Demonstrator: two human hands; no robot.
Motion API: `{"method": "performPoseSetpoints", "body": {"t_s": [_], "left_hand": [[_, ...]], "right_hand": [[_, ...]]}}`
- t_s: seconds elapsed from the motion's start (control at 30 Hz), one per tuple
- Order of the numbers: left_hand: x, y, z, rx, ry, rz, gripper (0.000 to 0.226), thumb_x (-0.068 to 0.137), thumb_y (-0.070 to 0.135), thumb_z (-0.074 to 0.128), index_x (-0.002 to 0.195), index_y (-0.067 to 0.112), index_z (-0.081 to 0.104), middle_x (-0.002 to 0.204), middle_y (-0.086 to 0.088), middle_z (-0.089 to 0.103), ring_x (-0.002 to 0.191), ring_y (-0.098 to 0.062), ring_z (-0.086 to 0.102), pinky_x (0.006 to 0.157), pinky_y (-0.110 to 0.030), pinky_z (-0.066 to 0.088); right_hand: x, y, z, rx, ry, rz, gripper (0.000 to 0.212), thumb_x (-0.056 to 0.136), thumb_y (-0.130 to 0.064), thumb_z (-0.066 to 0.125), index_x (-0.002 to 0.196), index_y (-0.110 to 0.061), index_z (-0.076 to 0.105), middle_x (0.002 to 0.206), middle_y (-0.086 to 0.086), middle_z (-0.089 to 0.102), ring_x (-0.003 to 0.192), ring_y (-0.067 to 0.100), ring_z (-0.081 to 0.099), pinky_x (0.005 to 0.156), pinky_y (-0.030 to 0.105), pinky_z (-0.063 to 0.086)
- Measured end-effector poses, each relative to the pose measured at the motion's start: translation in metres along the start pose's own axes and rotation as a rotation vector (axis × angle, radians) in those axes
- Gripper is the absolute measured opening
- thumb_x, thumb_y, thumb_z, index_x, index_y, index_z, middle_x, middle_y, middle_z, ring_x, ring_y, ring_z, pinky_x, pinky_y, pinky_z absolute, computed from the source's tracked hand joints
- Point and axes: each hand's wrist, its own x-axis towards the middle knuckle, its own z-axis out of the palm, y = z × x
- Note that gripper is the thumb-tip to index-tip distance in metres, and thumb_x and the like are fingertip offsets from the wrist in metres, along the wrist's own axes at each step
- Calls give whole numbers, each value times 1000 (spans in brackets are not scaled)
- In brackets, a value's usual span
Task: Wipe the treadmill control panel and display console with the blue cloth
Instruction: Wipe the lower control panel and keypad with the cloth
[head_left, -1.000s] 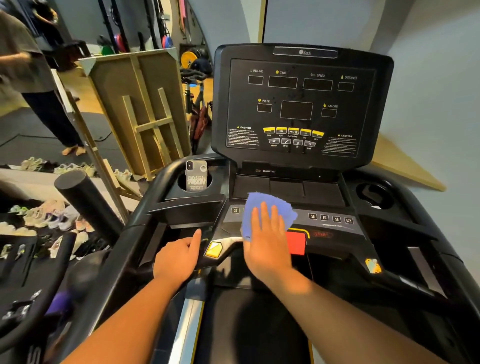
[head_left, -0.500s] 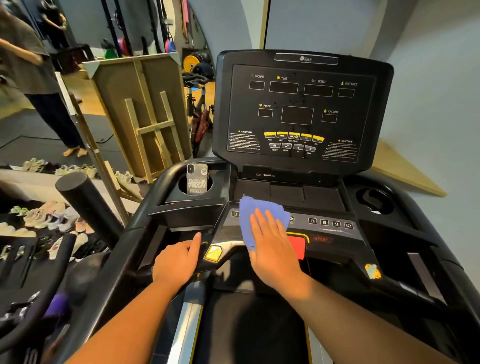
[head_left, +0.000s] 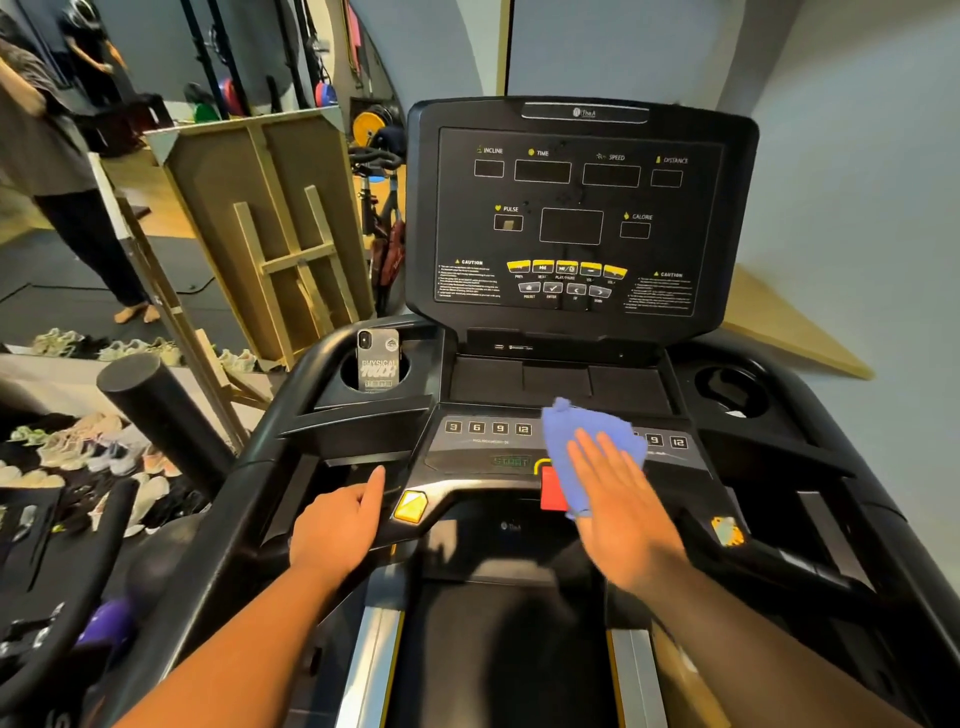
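The black display console (head_left: 576, 218) stands upright ahead, with dark readout windows and yellow buttons. Below it lies the grey control panel (head_left: 488, 447) with numbered keys and a red stop button (head_left: 550, 493). My right hand (head_left: 618, 499) lies flat, fingers spread, pressing the blue cloth (head_left: 576, 441) onto the panel right of centre; the cloth covers part of the right key row and the stop button's right side. My left hand (head_left: 337, 525) rests on the left handlebar beside a yellow sensor pad (head_left: 410, 506).
A phone (head_left: 377, 358) stands in the left cup holder; the right cup holder (head_left: 730, 389) is at the far right. A black padded roller (head_left: 156, 410) and several shoes (head_left: 78, 447) lie to the left. A person stands at the far left by a wooden frame (head_left: 270, 234).
My right hand has slid the cloth rightward along the panel, uncovering the left number keys and the START label. My left hand has stayed on the handlebar.
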Motion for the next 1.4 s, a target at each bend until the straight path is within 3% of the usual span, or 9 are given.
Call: {"method": "performPoseSetpoints", "body": {"t_s": [0.07, 0.37, 0.57, 0.7, 0.87, 1.07, 1.2, 1.3, 1.4], "left_hand": [[1, 0, 0, 5, 4, -2, 67, 99, 64, 17, 86, 28, 72, 75, 4, 69, 75, -18, 62, 71, -34, 44], [0, -1, 0, -5, 7, 6, 64, 99, 63, 17, 91, 32, 72, 74, 7, 69, 73, -13, 62, 68, -31, 42], [0, 2, -1, 12, 14, 21, 65, 100, 61, 18, 98, 29, 74, 83, 0, 72, 80, -20, 65, 72, -32, 44], [1, 1, -2, 15, 4, 2, 66, 99, 63, 18, 99, 29, 74, 89, -2, 72, 89, -26, 64, 76, -36, 43], [-1, 2, -3, 3, -6, 6, 65, 100, 62, 18, 96, 27, 73, 81, 3, 69, 77, -17, 57, 73, -32, 41], [-1, 2, -4, 12, -6, 11, 67, 99, 62, 17, 94, 27, 74, 80, 3, 71, 74, -16, 60, 72, -32, 45], [-2, 5, -5, 13, -7, 2, 65, 101, 60, 19, 89, 25, 72, 78, 2, 70, 70, -13, 57, 69, -30, 39], [-1, 4, -3, 12, 3, 1, 63, 100, 61, 19, 88, 28, 72, 78, 2, 69, 73, -16, 59, 69, -31, 39], [-1, 3, -3, 10, 7, -11, 64, 100, 62, 19, 90, 28, 73, 79, 2, 67, 77, -21, 59, 71, -33, 39]], "right_hand": [[-18, 25, 1, 80, 50, 135, 88, 84, -17, 72, 156, -7, 22, 163, 13, 23, 153, 28, 12, 122, 48, 15], [0, -11, -10, 51, 94, 707, 61, 100, -33, 38, 154, -4, 31, 161, 21, 28, 150, 43, 19, 121, 57, 19], [44, -110, 7, 28, -26, -10, 68, 93, -38, 33, 153, -7, 33, 161, 18, 29, 149, 44, 22, 118, 60, 25], [33, -87, -3, -20, -105, -278, 72, 90, -34, 27, 160, -19, 16, 167, 1, 7, 154, 26, -1, 124, 45, -1], [-11, -8, -1, 8, -5, -120, 72, 88, -23, 42, 156, -12, 20, 163, 9, 25, 150, 33, 24, 120, 47, 16], [14, -14, -10, 78, 64, 566, 62, 102, -36, 40, 155, -6, 28, 163, 17, 25, 152, 38, 15, 123, 52, 14], [54, -89, -11, -13, 65, 320, 65, 99, -38, 44, 153, -4, 32, 159, 25, 28, 146, 50, 22, 119, 61, 21], [65, -126, -4, -17, -61, 53, 71, 102, -41, 36, 159, -12, 6, 166, 16, -1, 152, 43, -5, 123, 52, -4], [53, -114, -1, 0, -67, -184, 72, 96, -34, 43, 160, -15, 15, 168, 9, 8, 154, 35, 0, 124, 46, -4]]}}
